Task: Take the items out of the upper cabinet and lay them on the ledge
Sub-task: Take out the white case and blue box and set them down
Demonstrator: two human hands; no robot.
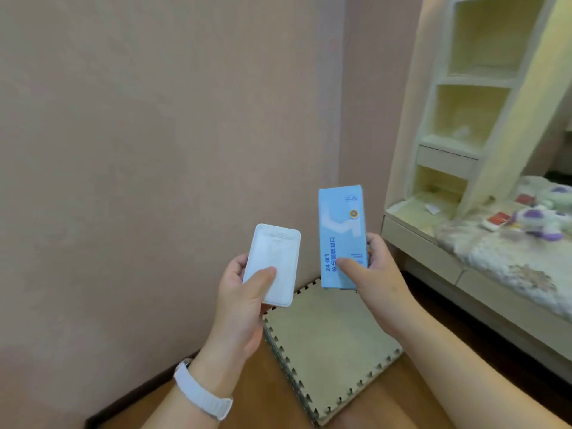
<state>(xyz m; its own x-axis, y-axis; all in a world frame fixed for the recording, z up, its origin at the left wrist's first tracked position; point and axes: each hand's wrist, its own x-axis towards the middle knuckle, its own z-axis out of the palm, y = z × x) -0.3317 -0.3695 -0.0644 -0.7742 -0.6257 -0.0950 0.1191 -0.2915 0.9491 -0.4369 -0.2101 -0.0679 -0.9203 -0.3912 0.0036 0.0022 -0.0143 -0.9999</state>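
Note:
My left hand [240, 305] grips a flat white rounded box [274, 261], thumb pressed on its front face. My right hand [374, 274] holds a tall light-blue carton [342, 233] with dark blue print, upright, thumb on its lower front. Both items hang in the air in front of a pink wall, side by side and apart. At the upper right stands a cream open shelf unit [476, 78] with several cubbies; a small white object [461, 131] lies blurred in its middle cubby. A cream ledge [411, 212] runs below the shelves, with a white slip [431, 209] on it.
A stack of grey-beige foam puzzle mats [328, 345] lies on the wooden floor below my hands. To the right is a bed [507, 261] with a fuzzy cover, purple-and-white plush toys [535, 221] and red cards [498, 218]. A white watch band [201, 394] is on my left wrist.

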